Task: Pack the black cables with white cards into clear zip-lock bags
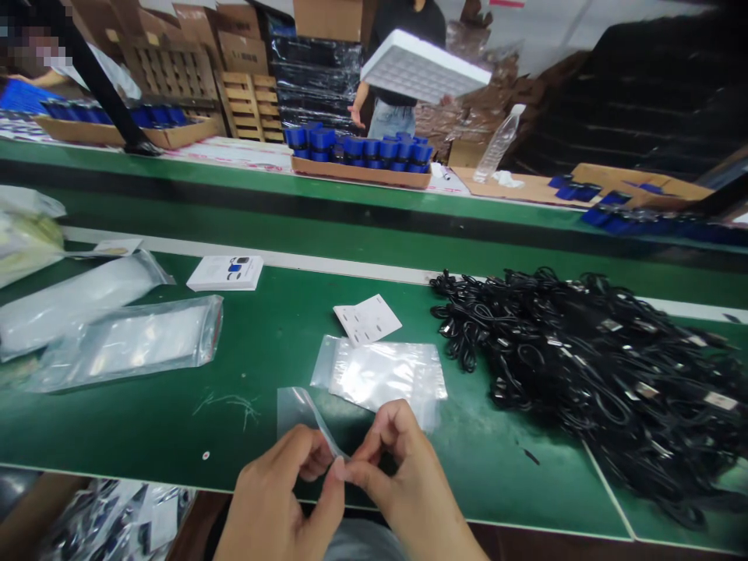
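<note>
My left hand (292, 491) and my right hand (397, 467) meet near the front edge of the green table. Both pinch the top edge of a small clear plastic bag (295, 405), thumbs almost touching. Whether the bag's mouth is parted I cannot tell. Just beyond them lies a stack of clear plastic bags (386, 374). A folded printed leaflet (369, 319) rests against the far side of that stack. To the right spreads a large tangled heap of black cables (573, 358) with metal plugs.
Larger plastic packs (134, 343) lie at the left, near a stack of printed cards (226, 273). Beyond the table, a carton of blue items (362, 156) and a plastic bottle (499, 144) stand on a ledge. A person there holds a white tray (421, 66). Below left are bagged items (125, 522).
</note>
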Action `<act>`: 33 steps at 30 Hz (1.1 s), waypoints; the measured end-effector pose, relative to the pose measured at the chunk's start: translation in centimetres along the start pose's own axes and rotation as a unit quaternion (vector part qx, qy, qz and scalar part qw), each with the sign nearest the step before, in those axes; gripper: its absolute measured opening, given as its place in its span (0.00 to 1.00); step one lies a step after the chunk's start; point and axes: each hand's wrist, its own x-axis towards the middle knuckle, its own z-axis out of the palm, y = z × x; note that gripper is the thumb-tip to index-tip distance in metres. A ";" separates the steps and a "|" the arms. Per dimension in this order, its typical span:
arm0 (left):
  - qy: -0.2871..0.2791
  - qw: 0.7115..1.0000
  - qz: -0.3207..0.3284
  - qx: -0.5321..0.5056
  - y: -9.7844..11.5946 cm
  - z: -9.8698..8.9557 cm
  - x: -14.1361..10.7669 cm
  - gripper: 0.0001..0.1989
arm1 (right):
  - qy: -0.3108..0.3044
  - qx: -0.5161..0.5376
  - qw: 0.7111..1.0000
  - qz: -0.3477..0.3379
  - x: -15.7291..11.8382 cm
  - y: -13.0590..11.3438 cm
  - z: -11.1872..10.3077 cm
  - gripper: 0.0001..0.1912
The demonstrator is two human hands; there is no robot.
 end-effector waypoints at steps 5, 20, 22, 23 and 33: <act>-0.018 0.999 -0.022 0.030 -0.5 0.3 -0.2 0.10 | -0.009 -0.095 0.994 -0.056 -0.6 0.4 0.3 0.15; -0.047 0.985 0.133 0.095 -1.3 0.3 0.4 0.10 | 0.000 -0.375 0.880 -0.290 -0.6 -0.6 0.1 0.13; -0.018 0.979 0.169 0.109 -1.4 0.4 0.4 0.11 | 0.036 -0.424 0.853 -0.304 -0.6 -0.5 0.4 0.13; -0.002 0.977 0.179 0.114 -1.5 0.4 0.4 0.12 | 0.057 -0.439 0.840 -0.312 -0.6 -0.4 0.6 0.15; 0.012 0.981 0.154 0.119 -1.6 0.4 -0.4 0.12 | 0.148 -0.453 0.847 -0.236 0.1 0.2 0.7 0.13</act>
